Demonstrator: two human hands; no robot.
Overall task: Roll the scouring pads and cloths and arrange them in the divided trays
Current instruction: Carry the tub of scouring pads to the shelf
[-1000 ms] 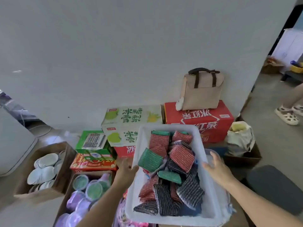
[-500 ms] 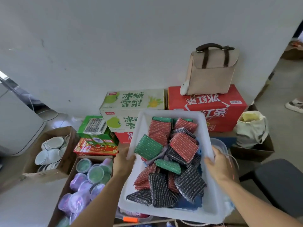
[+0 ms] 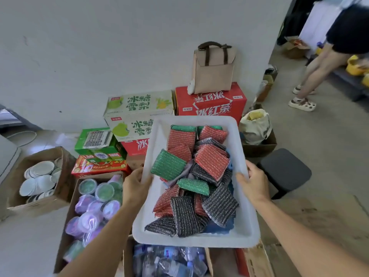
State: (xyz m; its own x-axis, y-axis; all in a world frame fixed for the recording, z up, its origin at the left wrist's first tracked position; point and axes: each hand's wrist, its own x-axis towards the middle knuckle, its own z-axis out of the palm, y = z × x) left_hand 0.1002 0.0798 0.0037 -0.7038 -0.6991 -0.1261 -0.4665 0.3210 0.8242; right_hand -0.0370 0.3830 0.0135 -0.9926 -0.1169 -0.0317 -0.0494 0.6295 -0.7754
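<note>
Pads (image 3: 211, 160) lie heaped loose in the white tray (image 3: 159, 136), gripped by its long rims in my left hand (image 3: 137, 182) and right hand (image 3: 253, 182), thumbs curled over. Light, springy stuff, maybe cloth (image 3: 219, 228) beneath; I'd pinch one edge.

The tray (image 3: 247, 216) is smooth white plastic with a dull sheen. The scouring pads (image 3: 211, 160) heaped in it are coarse knitted mesh in red, green and black, shot with glinting metallic thread. At 12 o'clock the drink cartons (image 3: 137, 104) are lightly glossy printed cardboard and the bag (image 3: 213, 74) on them looks like matt beige leather with darker straps, while at 9 o'clock the open box (image 3: 40, 204) is raw brown corrugated cardboard, at 2 o'clock the tote (image 3: 255, 126) is limp off-white cloth, and at 3 o'clock the stool (image 3: 283, 168) is matt black.
</note>
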